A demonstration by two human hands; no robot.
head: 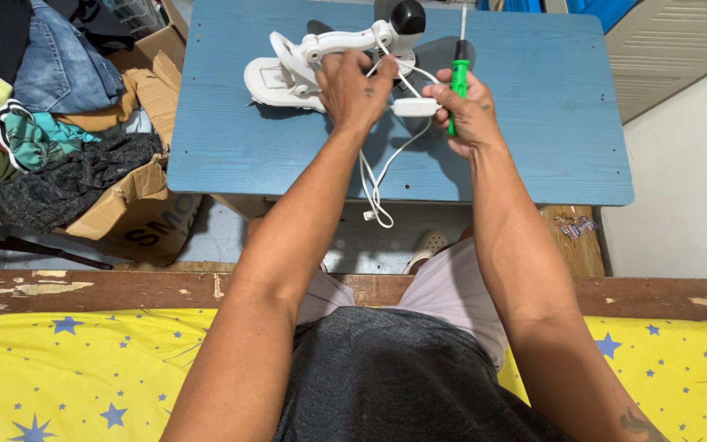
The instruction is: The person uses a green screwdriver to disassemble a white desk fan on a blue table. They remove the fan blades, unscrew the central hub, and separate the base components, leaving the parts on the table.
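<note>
Yellow bedding printed with blue stars (67, 368) lies closest, with the person's dark grey shirt and pale shorts rising from it and both forearms reaching out over a worn wooden rail to a blue wood-grain tabletop (550, 131). Near the tabletop's far edge, toward its left half, rests a white clip-on fan (304, 61), lying with its broad clamp base toward the left and its jointed arm running right to a black knob (407, 16). On that arm sits the left hand (352, 88), its fingers curled over the white plastic while the thumb and fingertips also pinch the left end of the inline cord switch (416, 106), a small white oblong. At the switch's right end is the right hand (470, 110), fingers closed around a green-handled screwdriver (458, 82) held upright with its metal shaft pointing toward the far edge. Below the switch the white cord (376, 184) loops toward the tabletop's near edge and hangs over it. Off the left edge stands an open cardboard box (137, 205) heaped with folded clothes (38, 123).
</note>
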